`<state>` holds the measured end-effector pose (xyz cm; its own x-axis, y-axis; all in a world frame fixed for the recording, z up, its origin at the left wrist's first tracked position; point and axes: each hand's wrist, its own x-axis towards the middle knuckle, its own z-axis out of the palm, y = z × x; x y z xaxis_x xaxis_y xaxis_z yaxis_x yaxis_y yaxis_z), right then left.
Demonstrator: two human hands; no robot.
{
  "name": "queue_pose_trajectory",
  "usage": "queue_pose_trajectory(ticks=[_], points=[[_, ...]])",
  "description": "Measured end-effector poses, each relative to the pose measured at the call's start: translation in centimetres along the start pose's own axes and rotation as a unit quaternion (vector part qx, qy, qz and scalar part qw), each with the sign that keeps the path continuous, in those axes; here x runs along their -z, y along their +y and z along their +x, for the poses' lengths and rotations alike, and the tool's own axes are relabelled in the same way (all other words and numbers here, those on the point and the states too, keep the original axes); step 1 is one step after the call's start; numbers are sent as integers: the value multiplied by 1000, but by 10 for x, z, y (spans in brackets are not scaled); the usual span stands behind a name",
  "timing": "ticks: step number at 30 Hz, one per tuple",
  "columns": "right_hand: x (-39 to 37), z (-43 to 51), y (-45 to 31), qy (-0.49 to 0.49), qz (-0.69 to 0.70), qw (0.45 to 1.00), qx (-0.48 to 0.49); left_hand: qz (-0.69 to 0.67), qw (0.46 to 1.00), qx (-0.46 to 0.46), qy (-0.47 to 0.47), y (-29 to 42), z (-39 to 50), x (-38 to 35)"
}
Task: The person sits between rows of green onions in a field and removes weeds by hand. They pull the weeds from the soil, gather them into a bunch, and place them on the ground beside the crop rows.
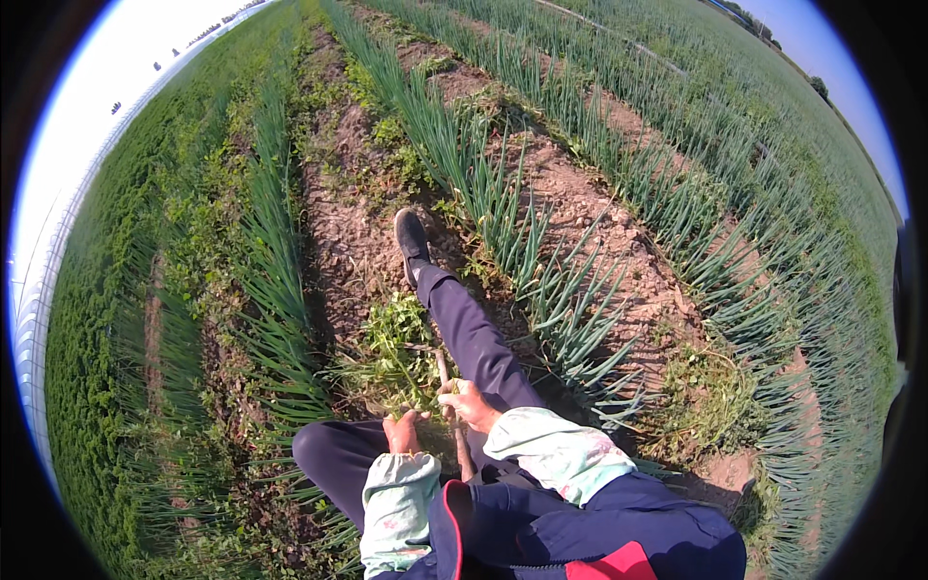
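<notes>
My left hand is closed around pulled weeds low between my legs. The leafy stems spread over the soil in front of it. Just to the right, my right hand is wrapped around a wooden handle, and some stems seem to touch its fingers. The handle slants from my lap up past the hand; what its far end carries is hard to make out among the weeds. Both forearms wear pale floral sleeve covers. My right leg stretches forward along the furrow, while the left knee is bent.
Rows of green onions run along both sides, one close on the left and one on the right. A heap of uprooted weeds lies on bare soil to the right. Low weeds grow between the left rows.
</notes>
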<state>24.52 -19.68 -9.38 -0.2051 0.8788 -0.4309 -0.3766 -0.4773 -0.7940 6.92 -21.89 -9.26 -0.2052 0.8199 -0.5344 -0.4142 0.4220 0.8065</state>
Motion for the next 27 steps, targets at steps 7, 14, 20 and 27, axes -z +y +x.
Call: queue_pose_trajectory(ticks=[7,14,20,27], points=[[-9,-15,3,-18,-323,932,161,37,990,74,-115,-5,7,10],[-11,-12,11,12,-343,925,161,120,988,7,-96,-19,12,8],[-9,-11,12,-12,-419,883,213,198,972,-84,-90,-22,14,11],[-6,-5,13,-72,-491,808,318,173,976,-34,-132,-14,7,6]])
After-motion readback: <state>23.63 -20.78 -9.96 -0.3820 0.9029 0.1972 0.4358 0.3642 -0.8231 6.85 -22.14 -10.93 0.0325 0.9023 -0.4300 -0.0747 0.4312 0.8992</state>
